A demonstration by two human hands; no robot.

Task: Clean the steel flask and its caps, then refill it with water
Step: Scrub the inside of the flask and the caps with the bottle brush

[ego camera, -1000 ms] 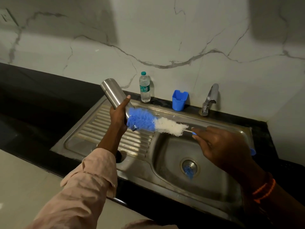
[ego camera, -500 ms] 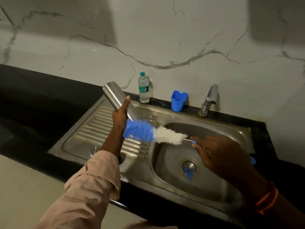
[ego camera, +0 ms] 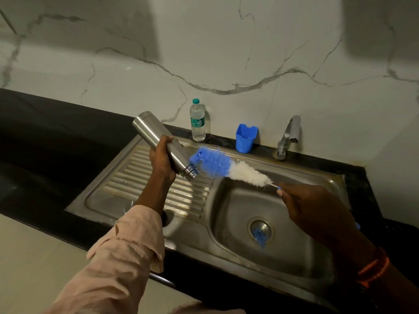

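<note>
left hand (ego camera: 161, 160) grips tilted flask (ego camera: 158, 138); right hand (ego camera: 317, 210) holds brush (ego camera: 226, 169).

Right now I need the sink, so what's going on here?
A person is cleaning a steel flask over the sink. The left hand holds it tilted, open mouth down. The right hand grips a blue-and-white bottle brush, its blue tip just beside the mouth, outside the flask. The tap shows no running water.

Flask (ego camera: 158, 139) above drainboard (ego camera: 145, 184), brush (ego camera: 226, 168) right, over basin (ego camera: 283, 223)
</note>
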